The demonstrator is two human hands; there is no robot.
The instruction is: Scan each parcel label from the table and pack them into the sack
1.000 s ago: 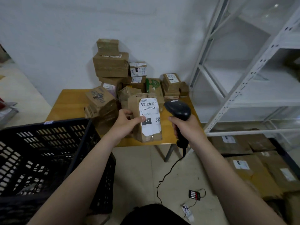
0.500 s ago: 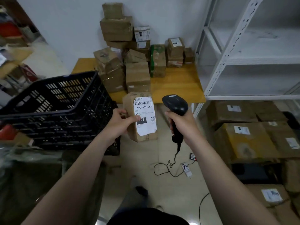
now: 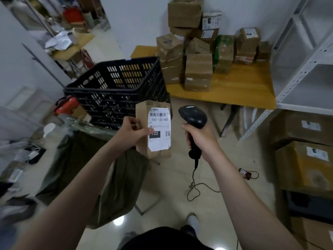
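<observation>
My left hand [image 3: 132,133] grips a small brown parcel [image 3: 142,112] upright, its white label reading 122-122-C07 turned towards me. My right hand [image 3: 200,136] is closed around the handle of a black barcode scanner [image 3: 193,116], whose head sits just right of the label. Its cable [image 3: 193,184] trails down to the floor. An olive-green sack [image 3: 115,186] hangs open-topped below and left of the parcel. Several more brown parcels [image 3: 198,71] are stacked on the wooden table [image 3: 243,92] at the back.
A black slatted plastic crate [image 3: 115,91] stands left of the table, behind the parcel. White metal shelving [image 3: 306,73] rises on the right, with large cardboard boxes [image 3: 304,165] on the floor beneath. A small battery holder [image 3: 245,173] lies on the tiles. Clutter fills the far left.
My view has swung left and down, away from the table. Both hands came with it, parcel and scanner now over the floor above the sack, which has come fully into view.
</observation>
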